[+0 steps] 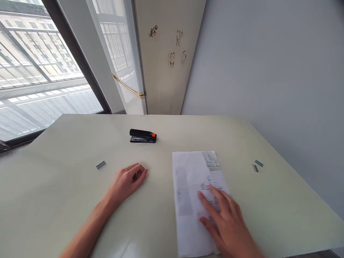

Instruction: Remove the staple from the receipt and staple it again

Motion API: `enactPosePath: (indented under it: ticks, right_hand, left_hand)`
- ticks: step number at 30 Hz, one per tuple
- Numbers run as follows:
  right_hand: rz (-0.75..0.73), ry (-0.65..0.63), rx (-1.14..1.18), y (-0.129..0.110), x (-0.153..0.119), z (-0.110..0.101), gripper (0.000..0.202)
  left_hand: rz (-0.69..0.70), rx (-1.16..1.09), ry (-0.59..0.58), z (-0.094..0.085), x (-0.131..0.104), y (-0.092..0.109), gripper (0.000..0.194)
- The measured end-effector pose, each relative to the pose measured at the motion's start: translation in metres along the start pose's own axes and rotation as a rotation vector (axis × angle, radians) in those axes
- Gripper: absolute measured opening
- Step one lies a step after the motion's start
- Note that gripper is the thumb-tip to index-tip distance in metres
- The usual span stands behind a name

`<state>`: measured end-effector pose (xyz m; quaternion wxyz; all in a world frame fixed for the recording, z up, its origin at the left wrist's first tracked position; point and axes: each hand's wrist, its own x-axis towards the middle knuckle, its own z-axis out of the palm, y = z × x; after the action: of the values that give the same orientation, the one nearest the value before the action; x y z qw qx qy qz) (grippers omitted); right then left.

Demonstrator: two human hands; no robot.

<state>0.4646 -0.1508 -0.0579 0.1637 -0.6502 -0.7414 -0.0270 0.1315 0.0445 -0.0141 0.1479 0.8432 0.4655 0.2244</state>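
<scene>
A white sheet or stack of paper with printed text lies on the pale table. My right hand rests on its lower right part, fingers spread. To the left of the paper, my left hand lies on the table with its fingers curled in; nothing shows in it. Beyond both hands sits a black stapler with an orange-red patch at its right end. One small grey staple strip lies left of my left hand.
Two more staple strips lie on the right side of the table. A white refrigerator stands behind the far edge, with a window at the left and a grey wall at the right.
</scene>
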Motion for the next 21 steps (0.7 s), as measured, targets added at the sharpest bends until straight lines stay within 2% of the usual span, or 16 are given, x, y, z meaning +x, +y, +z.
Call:
enactPosePath:
  ticks: [5,9,12,15,18,21]
  right_hand:
    - [-0.128,-0.077,0.158,-0.081,0.049,0.006,0.054]
    - [-0.166,-0.107,0.279,-0.114,0.078,0.006,0.052]
    - [-0.192,-0.089,0.366,-0.115,0.114,0.007,0.052]
    - [-0.199,0.007,0.424,-0.104,0.175,0.015,0.048]
    - [-0.135,0.061,0.417,-0.098,0.246,0.032,0.048]
    - [-0.122,0.019,0.398,-0.101,0.302,0.052,0.046]
  left_hand:
    - [-0.13,0.121,0.176,-0.026,-0.008,-0.014,0.04]
    - [-0.34,0.271,0.266,-0.05,-0.021,-0.046,0.036]
    - [-0.451,0.28,0.205,-0.061,-0.032,-0.073,0.043]
    - [-0.493,0.224,0.195,-0.064,-0.037,-0.09,0.054]
    - [-0.52,0.178,0.207,-0.063,-0.038,-0.094,0.052]
    - [-0.508,0.133,0.212,-0.063,-0.039,-0.093,0.048]
